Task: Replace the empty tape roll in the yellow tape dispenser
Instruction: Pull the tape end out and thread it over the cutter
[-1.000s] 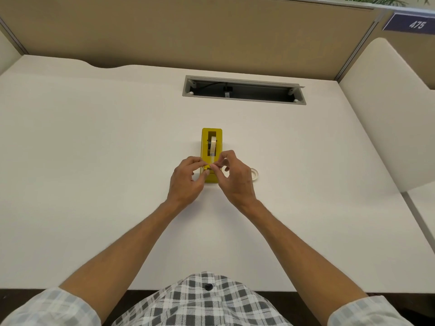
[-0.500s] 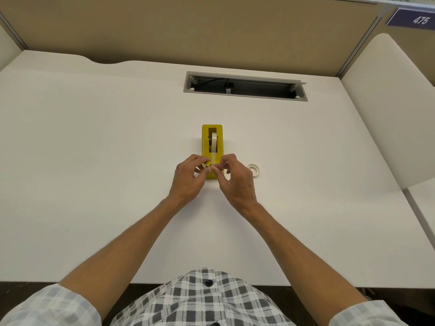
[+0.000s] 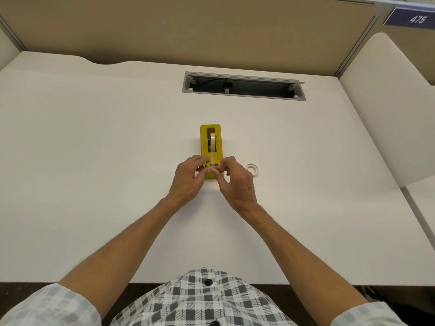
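Both your left hand (image 3: pixel 188 182) and right hand (image 3: pixel 237 182) pinch the tape strip (image 3: pixel 212 158) over the yellow tape dispenser (image 3: pixel 219 147). Your fingers (image 3: pixel 213 170) are curled. The empty tape roll (image 3: pixel 252 170) lies beside it on the bench (image 3: pixel 94 161).

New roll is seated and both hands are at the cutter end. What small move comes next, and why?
Probably press the tape strip down onto the cutter: both the left hand and right hand pinch its free end at the yellow dispenser's near end; the empty core lies aside.
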The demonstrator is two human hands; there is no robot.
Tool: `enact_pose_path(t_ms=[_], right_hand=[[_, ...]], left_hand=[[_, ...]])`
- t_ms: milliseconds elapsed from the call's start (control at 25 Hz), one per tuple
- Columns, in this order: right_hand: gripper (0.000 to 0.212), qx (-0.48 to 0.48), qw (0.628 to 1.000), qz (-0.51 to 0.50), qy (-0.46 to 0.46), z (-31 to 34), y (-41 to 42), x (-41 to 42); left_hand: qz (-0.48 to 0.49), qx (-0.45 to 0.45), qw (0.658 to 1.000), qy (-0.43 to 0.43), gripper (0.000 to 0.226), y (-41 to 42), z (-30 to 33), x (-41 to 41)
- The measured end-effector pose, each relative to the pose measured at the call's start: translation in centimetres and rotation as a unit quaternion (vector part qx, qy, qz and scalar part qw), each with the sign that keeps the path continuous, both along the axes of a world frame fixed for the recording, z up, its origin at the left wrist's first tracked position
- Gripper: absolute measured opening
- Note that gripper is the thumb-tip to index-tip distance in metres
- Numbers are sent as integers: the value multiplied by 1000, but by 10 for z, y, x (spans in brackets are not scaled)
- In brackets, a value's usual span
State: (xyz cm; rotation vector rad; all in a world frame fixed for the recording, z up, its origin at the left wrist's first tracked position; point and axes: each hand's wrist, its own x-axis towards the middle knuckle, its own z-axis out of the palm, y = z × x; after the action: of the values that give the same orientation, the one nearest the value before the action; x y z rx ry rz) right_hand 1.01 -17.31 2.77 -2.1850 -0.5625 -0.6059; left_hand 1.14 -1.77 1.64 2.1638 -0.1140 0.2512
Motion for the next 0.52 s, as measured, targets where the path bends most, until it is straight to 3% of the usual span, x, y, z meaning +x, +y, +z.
enact_pose_path(t_ms=[520], right_hand=[[20, 6, 1000, 11, 13, -2, 3, 1]], left_hand=[[-3, -18, 1000, 12, 24, 5, 6, 2]])
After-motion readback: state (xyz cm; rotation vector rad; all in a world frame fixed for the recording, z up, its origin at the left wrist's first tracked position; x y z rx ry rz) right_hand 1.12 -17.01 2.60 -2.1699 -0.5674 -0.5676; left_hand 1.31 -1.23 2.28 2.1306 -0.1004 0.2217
